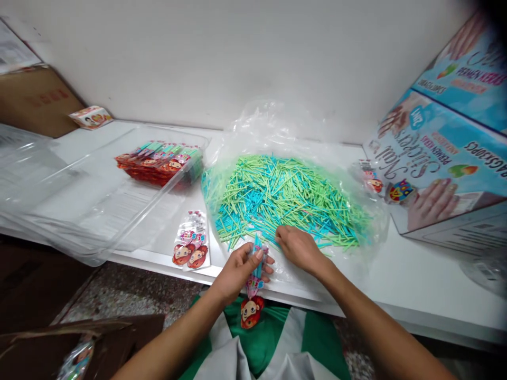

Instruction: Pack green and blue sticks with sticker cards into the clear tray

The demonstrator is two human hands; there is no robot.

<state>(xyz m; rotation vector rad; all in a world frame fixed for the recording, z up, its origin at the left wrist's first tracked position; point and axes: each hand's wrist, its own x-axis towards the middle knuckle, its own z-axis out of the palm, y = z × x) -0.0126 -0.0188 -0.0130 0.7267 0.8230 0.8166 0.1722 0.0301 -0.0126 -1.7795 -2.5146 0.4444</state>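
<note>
My left hand (241, 269) is closed around a small printed pouch (254, 285) that hangs over the table's front edge. A red-haired cartoon head forms its lower end, and thin blue sticks show in its upper part. My right hand (299, 248) is at the near edge of a big pile of thin green and blue sticks (277, 195), its fingers curled together on a few blue ones. The pile lies on an opened clear plastic bag (261, 126). Left of it, flat pouches (190, 245) with the same red-haired print lie on the table.
A clear plastic tray (130, 224) at left holds a stack of filled pouches (158, 161). Blue printed boxes (443, 158) stand at right, a brown carton (37, 100) and a small box (91, 117) at back left. An open carton (130, 332) is below the table (420, 279).
</note>
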